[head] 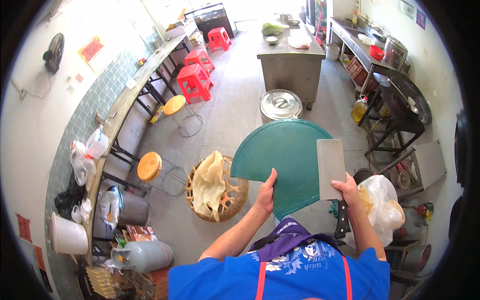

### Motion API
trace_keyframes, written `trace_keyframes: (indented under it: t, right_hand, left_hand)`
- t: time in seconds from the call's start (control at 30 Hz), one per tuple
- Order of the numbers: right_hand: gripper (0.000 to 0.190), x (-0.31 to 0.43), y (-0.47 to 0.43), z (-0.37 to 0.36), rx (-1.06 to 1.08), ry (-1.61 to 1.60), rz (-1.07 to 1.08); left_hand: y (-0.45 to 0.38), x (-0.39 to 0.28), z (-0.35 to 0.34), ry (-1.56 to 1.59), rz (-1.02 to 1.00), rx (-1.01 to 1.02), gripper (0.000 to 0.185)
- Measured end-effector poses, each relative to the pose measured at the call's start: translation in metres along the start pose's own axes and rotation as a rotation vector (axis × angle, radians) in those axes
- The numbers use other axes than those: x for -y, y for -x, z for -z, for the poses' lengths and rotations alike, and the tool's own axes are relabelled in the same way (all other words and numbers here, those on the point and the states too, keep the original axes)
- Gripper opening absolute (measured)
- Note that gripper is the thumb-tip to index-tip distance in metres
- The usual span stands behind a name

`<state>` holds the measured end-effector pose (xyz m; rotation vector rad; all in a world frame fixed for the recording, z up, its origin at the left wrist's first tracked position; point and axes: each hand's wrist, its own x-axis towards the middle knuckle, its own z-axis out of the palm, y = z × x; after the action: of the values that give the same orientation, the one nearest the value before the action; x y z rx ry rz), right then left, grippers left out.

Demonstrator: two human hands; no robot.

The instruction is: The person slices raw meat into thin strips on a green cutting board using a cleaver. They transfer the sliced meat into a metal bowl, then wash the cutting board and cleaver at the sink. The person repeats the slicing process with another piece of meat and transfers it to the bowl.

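Note:
My left hand (265, 195) grips the lower edge of a green board (283, 157), thumb on its upper face. This board has a curved rim and a wedge-shaped gap at lower left. At its right edge my right hand (349, 191) holds a cleaver (330, 168), thumb against the grey blade, which overlaps the board. The cleaver's black riveted handle points down toward my body. Beyond my left forearm, a woven basket (234, 187) stands on the floor with a pale cloth (208, 180) over it.
A lidded steel pot (281, 105) stands ahead, before a steel worktable (291, 73). Wooden-topped stools (149, 166) line the left counter (123, 99). A gas cylinder (144, 256) lies lower left. White plastic bags (382, 210) are beside my right arm; a wok (399, 95) is farther right.

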<state>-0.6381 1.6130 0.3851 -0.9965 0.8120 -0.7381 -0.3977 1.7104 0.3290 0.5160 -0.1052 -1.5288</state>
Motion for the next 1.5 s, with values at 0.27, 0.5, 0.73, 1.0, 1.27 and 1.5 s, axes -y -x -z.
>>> trace_keyframes:
  t: [0.27,0.5,0.73,1.0,1.27,1.5]
  right_hand:
    - [0.054,0.048,-0.210,-0.042,0.103,0.148,-0.129]
    - [0.051,0.107,-0.388,-0.100,0.129,0.605,-0.002]
    - [0.047,0.115,-0.547,-0.241,0.402,0.677,0.097]
    - [0.044,0.103,-0.721,-0.493,0.873,1.121,0.106]
    - [0.044,0.050,-0.819,-0.689,1.342,1.385,1.029]
    - [0.037,0.011,-0.908,-0.857,1.560,0.772,1.190]
  left_hand:
    - [-0.158,-0.129,0.002,-0.061,-0.095,-0.097,0.052]
    - [-0.241,-0.262,0.028,-0.032,-0.261,-0.257,0.047]
    - [-0.317,-0.387,0.115,0.029,-0.289,-0.320,0.055]
    - [-0.362,-0.566,0.161,0.014,-0.709,-0.278,0.069]
    - [-0.348,-0.706,0.181,0.101,-0.940,-0.651,0.053]
    - [-0.337,-0.813,0.242,0.341,-1.223,-0.915,0.044]
